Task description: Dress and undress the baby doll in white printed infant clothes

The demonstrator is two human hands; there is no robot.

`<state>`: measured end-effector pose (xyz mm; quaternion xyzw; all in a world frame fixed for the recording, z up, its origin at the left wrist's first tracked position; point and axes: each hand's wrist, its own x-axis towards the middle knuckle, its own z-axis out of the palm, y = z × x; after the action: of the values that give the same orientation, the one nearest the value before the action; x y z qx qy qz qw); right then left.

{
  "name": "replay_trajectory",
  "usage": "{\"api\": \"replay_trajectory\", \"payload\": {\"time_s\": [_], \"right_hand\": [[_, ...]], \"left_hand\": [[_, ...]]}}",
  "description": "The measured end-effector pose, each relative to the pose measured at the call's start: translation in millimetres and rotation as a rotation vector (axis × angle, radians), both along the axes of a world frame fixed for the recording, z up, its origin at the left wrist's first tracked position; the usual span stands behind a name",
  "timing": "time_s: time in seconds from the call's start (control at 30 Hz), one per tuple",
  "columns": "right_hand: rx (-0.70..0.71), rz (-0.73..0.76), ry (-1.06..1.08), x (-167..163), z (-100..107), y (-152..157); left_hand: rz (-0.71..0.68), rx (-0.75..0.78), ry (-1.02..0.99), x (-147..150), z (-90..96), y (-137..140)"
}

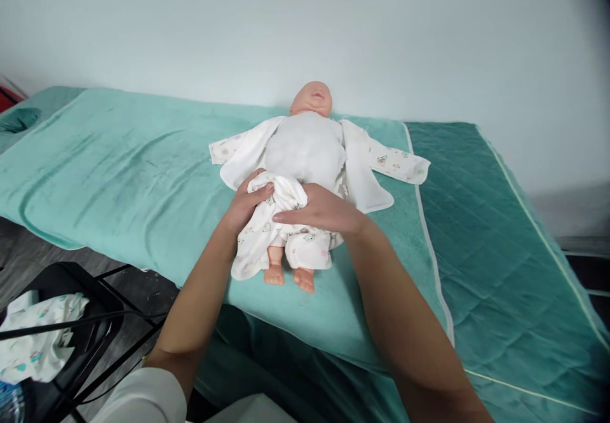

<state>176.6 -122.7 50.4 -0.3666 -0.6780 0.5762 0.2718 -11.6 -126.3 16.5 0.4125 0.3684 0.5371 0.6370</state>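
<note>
A baby doll [313,97] lies on its back on the green bed, its feet towards me. An opened white baby jacket [359,162] is spread around its torso, both sleeves stretched outward. Over the doll's hips and legs, printed white baby pants [267,223] are bunched up. My left hand [248,202] grips the bunched cloth at its left side, thumb on top. From the right, my right hand [324,210] pinches the same cloth, its thumb across the front and its other fingers hidden. Both bare feet of the doll stick out below the pants.
The bed [119,169] has a smooth green cover over a darker quilted one [481,232] and stands against a pale wall [305,29]. At lower left, a black folding chair [98,340] holds printed white cloth [42,334]. A plastic bottle [12,401] is partly visible there.
</note>
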Motion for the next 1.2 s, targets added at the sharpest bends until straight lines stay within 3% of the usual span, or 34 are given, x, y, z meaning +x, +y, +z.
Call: {"api": "replay_trajectory", "payload": {"time_s": [0.13,0.27,0.33,0.5,0.63,0.7,0.87,1.03,1.2], "right_hand": [[-0.082,-0.221,0.177,-4,-8,0],[-0.162,-0.361,0.398,-5,-19,4],[-0.163,-0.366,0.418,-5,-23,6],[-0.145,-0.228,0.355,-1,-16,4],[-0.108,0.008,0.124,5,0,1],[-0.130,0.058,0.037,6,4,0],[-0.181,-0.107,0.224,0,-9,-1],[-0.279,-0.202,0.470,-2,-23,2],[-0.256,-0.184,0.418,-1,-19,2]], "left_hand": [[-0.035,0.040,0.037,-2,-4.1,3],[-0.280,0.089,0.075,-9,-9.6,7],[-0.322,0.081,0.103,-12,-12.6,8],[-0.147,0.076,-0.023,-7,-18.2,8],[-0.035,0.054,-0.112,-4,-19.1,5],[0.018,0.009,-0.112,-5,-19.8,5],[0.051,-0.042,-0.052,-8,-19.9,7],[-0.067,0.023,-0.050,-2,-14.8,2],[-0.059,0.024,-0.161,5,-4.5,-8]]}}
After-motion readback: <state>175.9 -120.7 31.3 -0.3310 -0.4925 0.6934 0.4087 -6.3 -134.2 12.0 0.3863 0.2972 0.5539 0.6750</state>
